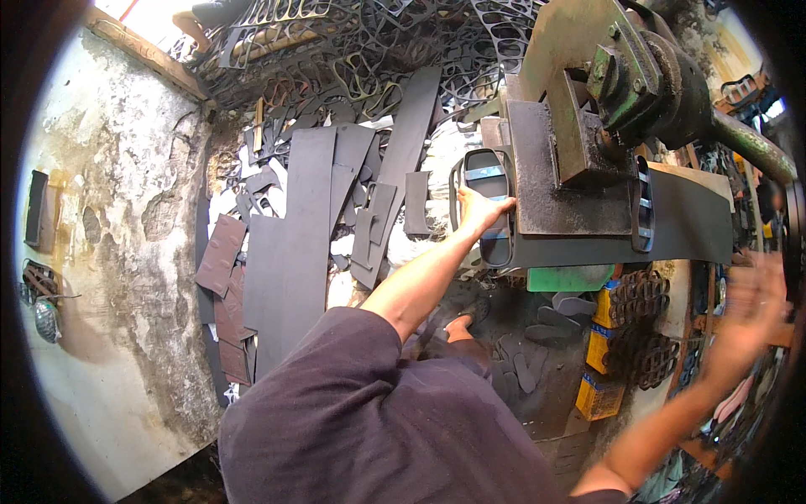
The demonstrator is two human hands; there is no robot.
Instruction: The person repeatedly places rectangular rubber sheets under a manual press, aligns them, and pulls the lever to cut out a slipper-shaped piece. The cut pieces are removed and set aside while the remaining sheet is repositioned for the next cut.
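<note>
My left hand (483,210) grips a sole-shaped steel cutting die (485,163) with blue crossbars, at the left edge of the press. The thumb and fingers lie across its frame. Just right of it, the square metal plate (537,202) of the press head hangs over a dark rubber-like sheet (693,217). A second cutting die (644,206) with blue bars shows at the plate's right edge, partly hidden. My right hand (754,294) is raised at the far right, away from the dies and smeared by motion; whether it holds anything cannot be made out.
The press arm (751,147) reaches out at upper right. Long dark sheets (306,218) and brown pieces (221,256) lie at left beside a stained wall (126,218). Below the press are a green panel (571,278), yellow boxes (600,395) and loose sole-shaped pieces (529,367).
</note>
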